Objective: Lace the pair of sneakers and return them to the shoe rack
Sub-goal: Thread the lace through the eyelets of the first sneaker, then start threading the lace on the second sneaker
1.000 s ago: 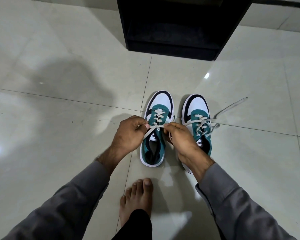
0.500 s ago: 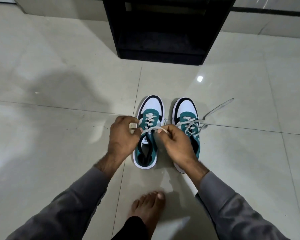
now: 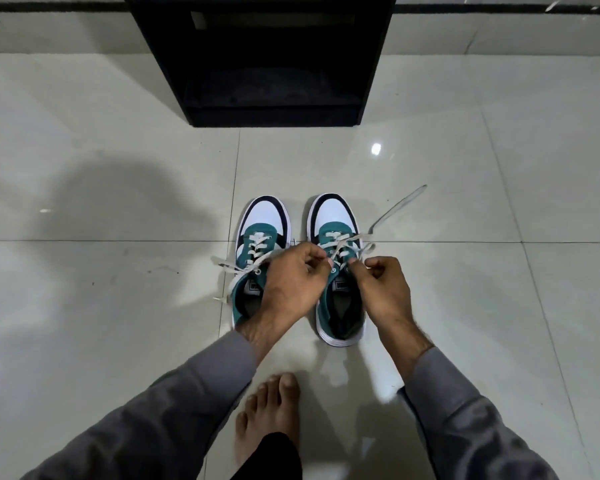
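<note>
Both hands pinch lace ends over the right sneaker, left hand and right hand flanking its tongue, toes pointing toward the rack beyond

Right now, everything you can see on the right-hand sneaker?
The right sneaker stands upright on the tiled floor, toe toward the black shoe rack, beside its twin but apart from it. White toe with black trim, teal upper, white sole, dark inside; the material looks like fabric. Its off-white lace is crossed through the lower eyelets, untied, one end trailing on the floor to the right. The left hand and right hand pinch the lace above the tongue.
</note>
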